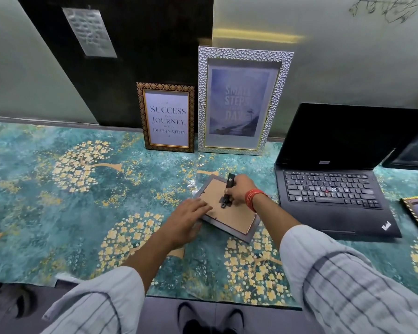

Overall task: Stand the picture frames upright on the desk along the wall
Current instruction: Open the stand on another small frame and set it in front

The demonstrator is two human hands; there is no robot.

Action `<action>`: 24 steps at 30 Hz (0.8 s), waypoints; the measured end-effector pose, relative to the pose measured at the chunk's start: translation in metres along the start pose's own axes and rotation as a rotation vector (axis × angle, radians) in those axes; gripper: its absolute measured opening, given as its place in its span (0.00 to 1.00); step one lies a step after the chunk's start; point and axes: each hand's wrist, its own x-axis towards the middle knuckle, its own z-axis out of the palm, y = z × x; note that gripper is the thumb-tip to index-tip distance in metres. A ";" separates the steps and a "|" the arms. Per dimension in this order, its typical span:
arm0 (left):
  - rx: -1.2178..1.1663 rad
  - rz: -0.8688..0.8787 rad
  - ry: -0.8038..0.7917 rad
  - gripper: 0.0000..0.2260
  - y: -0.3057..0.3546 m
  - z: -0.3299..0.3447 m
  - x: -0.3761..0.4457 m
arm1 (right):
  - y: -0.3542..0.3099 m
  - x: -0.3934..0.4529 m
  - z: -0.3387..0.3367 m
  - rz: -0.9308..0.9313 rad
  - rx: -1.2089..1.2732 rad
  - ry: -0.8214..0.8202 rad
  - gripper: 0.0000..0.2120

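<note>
Pinching the black easel leg (228,189) with my right hand (240,190); its long axis runs 12 to 6. Left hand (187,221), fingers spread flat, pins the face-down frame (229,214) from 8 o'clock, wall at 12.

The face-down frame (229,213) shows a matt brown cardboard back. The silver frame (241,102) is embossed with scales; the laptop (336,189) is matt black.
</note>
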 end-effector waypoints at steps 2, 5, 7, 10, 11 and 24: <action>0.014 -0.013 -0.022 0.32 -0.006 -0.004 0.002 | 0.000 0.004 0.000 0.020 0.084 -0.092 0.04; 0.015 0.043 0.042 0.29 -0.010 -0.013 0.003 | -0.001 0.005 -0.002 0.056 0.208 -0.214 0.03; -0.036 0.087 0.159 0.22 -0.013 -0.019 0.004 | -0.001 0.005 -0.006 0.064 0.248 -0.271 0.04; -0.090 0.122 0.272 0.14 -0.012 -0.033 0.010 | -0.003 0.003 -0.015 0.019 0.256 -0.286 0.03; -0.110 0.100 0.278 0.13 -0.013 -0.037 0.014 | -0.005 0.002 -0.021 -0.025 0.224 -0.279 0.04; -0.642 -0.467 0.287 0.07 -0.030 -0.083 0.051 | -0.001 -0.007 -0.055 -0.129 0.708 -0.125 0.08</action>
